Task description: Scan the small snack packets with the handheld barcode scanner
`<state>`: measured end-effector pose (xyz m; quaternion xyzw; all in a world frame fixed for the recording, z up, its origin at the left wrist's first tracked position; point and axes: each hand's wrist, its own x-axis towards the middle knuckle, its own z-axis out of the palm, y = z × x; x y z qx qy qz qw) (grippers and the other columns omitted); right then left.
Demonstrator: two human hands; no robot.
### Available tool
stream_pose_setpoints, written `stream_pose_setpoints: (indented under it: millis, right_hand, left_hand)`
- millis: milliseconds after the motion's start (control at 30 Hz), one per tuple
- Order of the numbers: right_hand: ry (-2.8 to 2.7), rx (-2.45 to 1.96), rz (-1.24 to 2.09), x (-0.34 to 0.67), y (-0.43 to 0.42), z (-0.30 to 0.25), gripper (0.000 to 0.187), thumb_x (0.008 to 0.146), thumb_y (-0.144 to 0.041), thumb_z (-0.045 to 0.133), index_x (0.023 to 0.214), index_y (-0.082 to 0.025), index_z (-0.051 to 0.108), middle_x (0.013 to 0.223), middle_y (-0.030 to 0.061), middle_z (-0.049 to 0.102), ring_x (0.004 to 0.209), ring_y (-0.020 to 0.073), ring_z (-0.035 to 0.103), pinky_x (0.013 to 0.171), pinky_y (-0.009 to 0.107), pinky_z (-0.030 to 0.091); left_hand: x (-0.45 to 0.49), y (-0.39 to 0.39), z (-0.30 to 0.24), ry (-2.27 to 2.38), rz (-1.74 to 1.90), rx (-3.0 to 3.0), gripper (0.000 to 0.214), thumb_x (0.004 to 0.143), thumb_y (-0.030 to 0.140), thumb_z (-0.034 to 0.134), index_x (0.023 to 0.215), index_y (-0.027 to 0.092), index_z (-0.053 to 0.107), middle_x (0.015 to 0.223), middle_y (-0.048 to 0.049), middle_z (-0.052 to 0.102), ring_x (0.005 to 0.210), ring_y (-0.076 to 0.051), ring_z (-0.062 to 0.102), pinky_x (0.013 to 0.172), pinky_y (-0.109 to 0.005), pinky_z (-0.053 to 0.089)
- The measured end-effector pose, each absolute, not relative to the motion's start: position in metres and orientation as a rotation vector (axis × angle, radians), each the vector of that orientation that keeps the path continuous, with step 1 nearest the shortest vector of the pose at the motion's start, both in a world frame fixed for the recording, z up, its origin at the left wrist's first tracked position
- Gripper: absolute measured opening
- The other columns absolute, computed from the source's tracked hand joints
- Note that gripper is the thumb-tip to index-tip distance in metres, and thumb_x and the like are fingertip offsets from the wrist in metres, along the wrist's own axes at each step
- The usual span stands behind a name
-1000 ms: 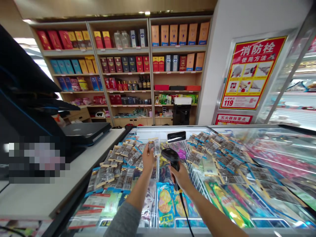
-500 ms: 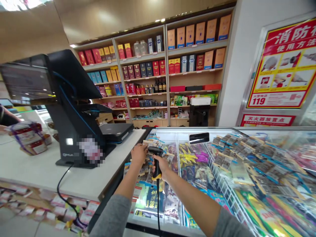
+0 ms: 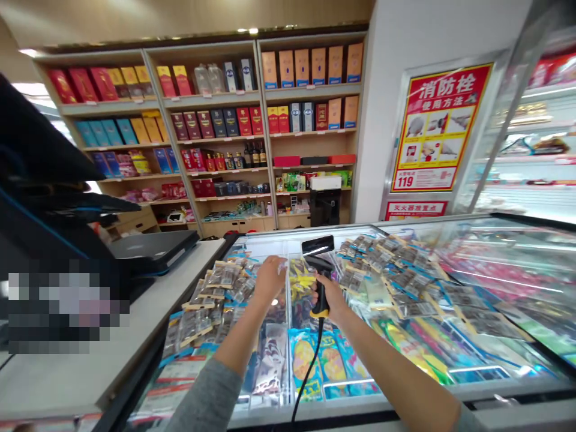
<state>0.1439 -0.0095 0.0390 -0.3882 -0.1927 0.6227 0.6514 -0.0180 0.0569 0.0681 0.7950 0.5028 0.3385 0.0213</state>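
Observation:
My right hand (image 3: 332, 294) grips a black-and-yellow barcode scanner (image 3: 320, 303) by its handle, above the glass top of a freezer. A black cable (image 3: 310, 366) runs from the handle down to the front edge. To its left, my left hand (image 3: 270, 281) hovers over the glass with fingers loosely bent and apart, and nothing shows in it. Small clear packets of dark food lie in a left pile (image 3: 220, 285) beside my left hand and a right pile (image 3: 396, 264) beyond the scanner. A phone (image 3: 317, 245) rests on the glass behind the scanner.
Frozen goods such as blue packs (image 3: 308, 357) show through the freezer glass (image 3: 360, 399). A white counter (image 3: 90, 366) with a black cash register (image 3: 40, 180) stands at left. Shelves of boxes (image 3: 252, 123) line the back wall, beside a red-and-yellow sign (image 3: 441, 129).
My view has turned right. My left hand has moved off the left packet pile towards the middle of the glass. The scanner has shifted rightwards with my right hand.

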Motion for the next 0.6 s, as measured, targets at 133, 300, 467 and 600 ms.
stream_pose_setpoints:
  millis: [133, 300, 467, 600]
  right_hand:
    - [-0.369, -0.961, 1.161, 0.225, -0.013, 0.019, 0.032, 0.065, -0.03, 0.075, 0.072, -0.022, 0.046, 0.045, -0.0068, 0.05, 0.034, 0.0087, 0.042, 0.034, 0.021, 0.034]
    - [-0.36, -0.936, 1.045, 0.283, -0.014, 0.006, 0.038, 0.06, -0.037, 0.078, 0.076, -0.022, 0.047, 0.045, -0.0082, 0.049, 0.034, 0.0094, 0.043, 0.034, 0.021, 0.033]
    - [-0.327, -0.955, 1.065, 0.289, -0.002, 0.001, 0.038, 0.06, -0.038, 0.078, 0.074, -0.022, 0.046, 0.044, -0.0078, 0.05, 0.034, 0.0097, 0.044, 0.034, 0.021, 0.034]
    - [-0.274, -0.999, 1.08, 0.284, 0.001, 0.004, 0.032, 0.061, -0.035, 0.073, 0.071, -0.022, 0.045, 0.042, -0.0079, 0.049, 0.033, 0.0093, 0.043, 0.032, 0.021, 0.034]
  left_hand:
    - [0.07, 0.059, 0.04, 1.379, 0.817, 2.383, 0.026, 0.08, 0.015, 0.06, 0.102, 0.02, 0.073, 0.109, -0.0106, 0.071, 0.109, -0.025, 0.063, 0.1, -0.036, 0.044]
    - [0.146, 0.067, 0.018, 1.353, 0.67, 2.257, 0.017, 0.082, 0.018, 0.058, 0.091, 0.018, 0.072, 0.096, -0.0111, 0.074, 0.097, -0.025, 0.067, 0.09, -0.035, 0.047]
    - [0.175, 0.082, 0.017, 1.387, 0.421, 2.301, 0.01, 0.07, 0.025, 0.073, 0.069, 0.016, 0.067, 0.076, -0.0102, 0.07, 0.083, -0.029, 0.067, 0.077, -0.036, 0.048]
    - [0.172, 0.094, 0.009, 1.334, 0.467, 2.19, 0.012, 0.066, 0.023, 0.073, 0.065, 0.019, 0.063, 0.066, -0.0033, 0.065, 0.075, -0.025, 0.066, 0.071, -0.033, 0.048]
